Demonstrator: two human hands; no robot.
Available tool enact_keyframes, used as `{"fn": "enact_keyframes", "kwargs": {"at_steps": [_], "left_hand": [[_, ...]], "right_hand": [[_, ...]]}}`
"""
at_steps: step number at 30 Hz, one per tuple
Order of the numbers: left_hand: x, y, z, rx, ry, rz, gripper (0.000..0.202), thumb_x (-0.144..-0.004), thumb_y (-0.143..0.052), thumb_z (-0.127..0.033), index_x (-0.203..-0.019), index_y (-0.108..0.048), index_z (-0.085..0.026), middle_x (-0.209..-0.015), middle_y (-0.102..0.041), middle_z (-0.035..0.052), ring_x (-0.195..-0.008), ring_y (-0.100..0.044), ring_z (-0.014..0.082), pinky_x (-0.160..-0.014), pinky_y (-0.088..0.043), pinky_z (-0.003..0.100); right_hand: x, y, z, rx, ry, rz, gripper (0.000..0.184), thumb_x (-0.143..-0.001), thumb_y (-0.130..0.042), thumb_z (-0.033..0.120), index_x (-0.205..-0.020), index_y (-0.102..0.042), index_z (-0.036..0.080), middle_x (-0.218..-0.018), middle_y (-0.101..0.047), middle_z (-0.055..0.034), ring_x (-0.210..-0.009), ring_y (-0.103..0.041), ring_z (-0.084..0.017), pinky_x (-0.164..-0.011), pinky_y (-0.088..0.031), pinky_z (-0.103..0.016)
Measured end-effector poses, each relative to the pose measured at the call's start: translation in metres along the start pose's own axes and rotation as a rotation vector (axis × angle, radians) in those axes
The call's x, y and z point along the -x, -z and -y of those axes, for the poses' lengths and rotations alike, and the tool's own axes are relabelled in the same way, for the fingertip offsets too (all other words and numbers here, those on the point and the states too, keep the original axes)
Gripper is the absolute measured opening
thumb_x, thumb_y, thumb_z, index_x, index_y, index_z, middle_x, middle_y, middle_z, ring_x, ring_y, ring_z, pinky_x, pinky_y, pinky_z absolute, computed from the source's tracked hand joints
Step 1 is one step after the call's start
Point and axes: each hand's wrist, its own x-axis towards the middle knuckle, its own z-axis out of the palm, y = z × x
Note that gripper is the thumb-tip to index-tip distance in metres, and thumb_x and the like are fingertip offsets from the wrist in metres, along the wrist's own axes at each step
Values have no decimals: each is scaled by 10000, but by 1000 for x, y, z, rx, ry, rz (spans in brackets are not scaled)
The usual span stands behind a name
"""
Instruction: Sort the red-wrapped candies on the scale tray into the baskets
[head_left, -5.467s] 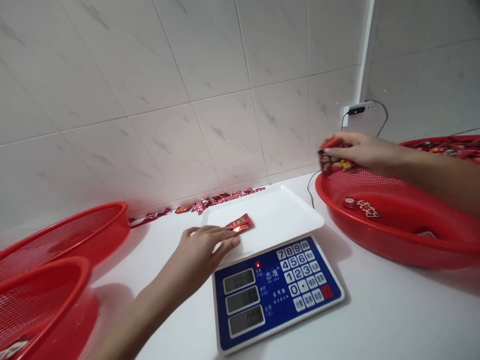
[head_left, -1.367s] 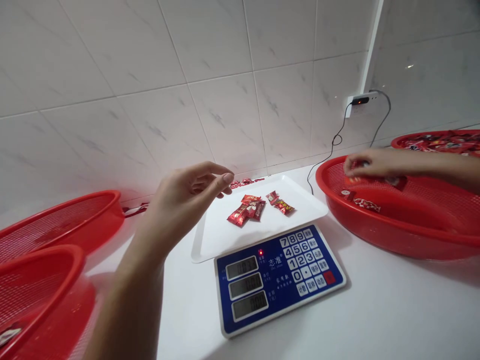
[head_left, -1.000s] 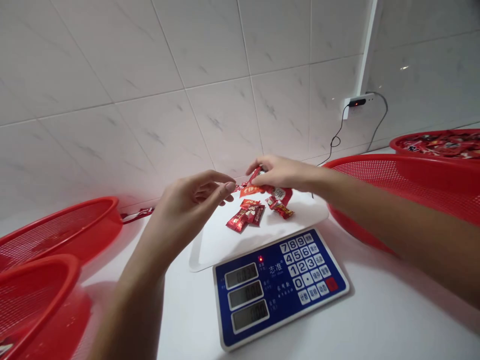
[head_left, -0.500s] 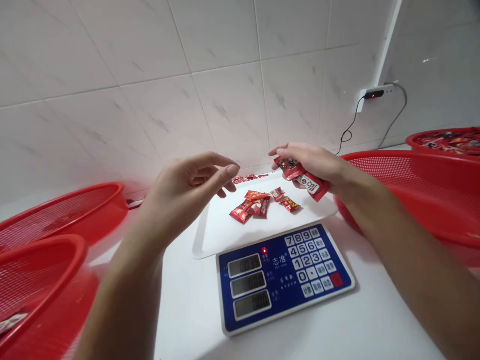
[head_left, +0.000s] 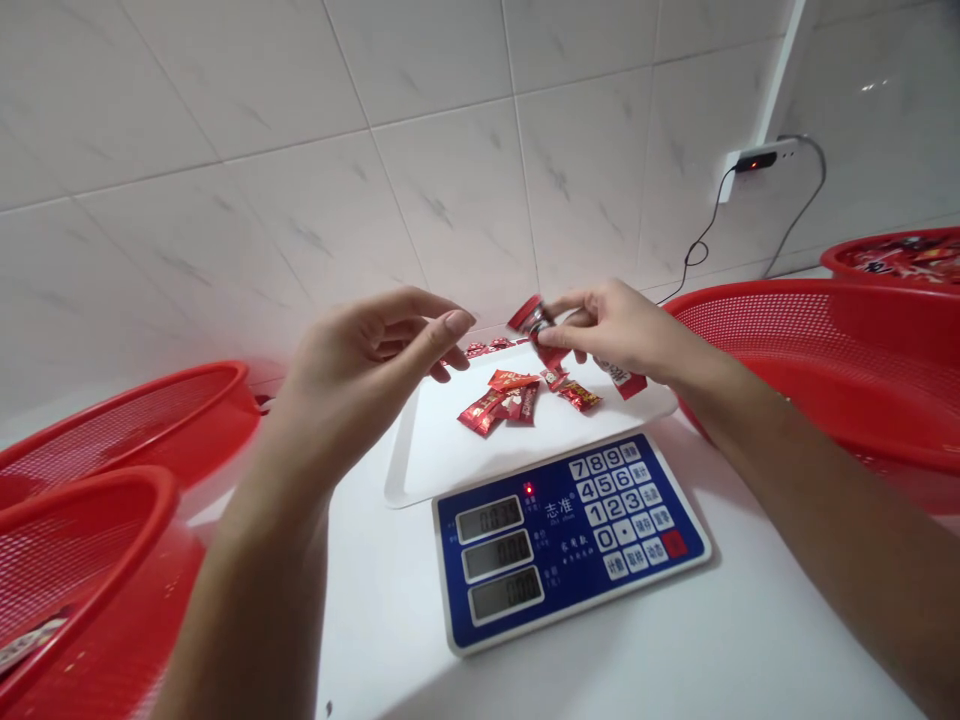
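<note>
My right hand (head_left: 634, 335) pinches a red wrapped candy (head_left: 536, 328) between thumb and fingers, above the white scale tray (head_left: 442, 470). Below that palm shows another red packet (head_left: 628, 382) with a white label; whether the hand grips it is partly hidden. Several small red candy packets (head_left: 499, 402) lie in a loose group on the tray, with a red-and-gold one (head_left: 580, 396) to their right. My left hand (head_left: 360, 370) hovers over the tray's left side, fingers bent and apart from the thumb, nothing in it.
In front of the tray is the scale's blue panel (head_left: 566, 580) with keys and three displays. Red baskets (head_left: 127, 420) stand at left, a large red basket (head_left: 817, 380) at right, and a filled one (head_left: 907, 255) behind it. More red packets (head_left: 487, 348) lie by the tiled wall.
My right hand has turned and moved left, bringing one candy forward to its fingertips. My left hand stays nearly in place. The view has tilted slightly.
</note>
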Motion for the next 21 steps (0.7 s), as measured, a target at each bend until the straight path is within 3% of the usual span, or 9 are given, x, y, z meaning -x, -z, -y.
{"fn": "enact_keyframes", "kwargs": {"at_steps": [4, 7, 9, 13, 17, 21], "left_hand": [[0, 2, 1, 14, -5, 27, 202, -856, -668, -462, -890, -733, -274, -704, -710, -13, -686, -677, 136, -603, -522, 196], [1, 3, 2, 11, -20, 16, 185, -861, -668, -460, -884, -735, -289, -703, -709, -27, -682, -666, 111, -602, -510, 158], [1, 4, 1, 11, -20, -2, 187, -861, -668, -463, -876, -734, -289, -693, -706, -31, -673, -660, 102, -596, -505, 146], [0, 2, 1, 20, -9, 10, 201, -864, -667, -453, -886, -733, -264, -692, -706, -19, -672, -664, 106, -599, -514, 154], [-1, -1, 1, 14, -14, 31, 242, -858, -671, -455, -906, -737, -228, -706, -705, 2, -680, -672, 127, -627, -535, 190], [-1, -1, 1, 11, -24, 16, 251, -858, -670, -457, -902, -738, -219, -697, -701, 4, -676, -668, 125, -615, -527, 183]], "right_hand": [[0, -3, -4, 234, -34, 62, 341, -766, -725, 349, -1048, -755, 159, -848, -717, -77, -691, -615, -158, -612, -449, -283], [-1, -4, -5, 253, -27, -16, 548, -734, -752, 442, -1184, -691, 134, -975, -710, -111, -762, -618, -187, -655, -465, -309], [-1, -4, -3, 172, 6, -113, 514, -810, -683, 446, -1221, -656, 138, -993, -696, -110, -739, -595, -174, -628, -456, -303], [-1, -2, 5, -101, 6, -283, 334, -898, -539, 278, -1202, -612, 161, -921, -632, -70, -708, -549, -151, -560, -427, -270], [-3, -3, 5, -362, -37, -223, 352, -756, -486, 71, -1075, -604, 162, -897, -565, -51, -804, -568, -167, -625, -466, -280], [-4, -7, 3, -369, -43, -233, 429, -676, -470, -30, -1042, -586, 163, -1017, -568, -79, -1014, -570, -204, -713, -496, -300]]}}
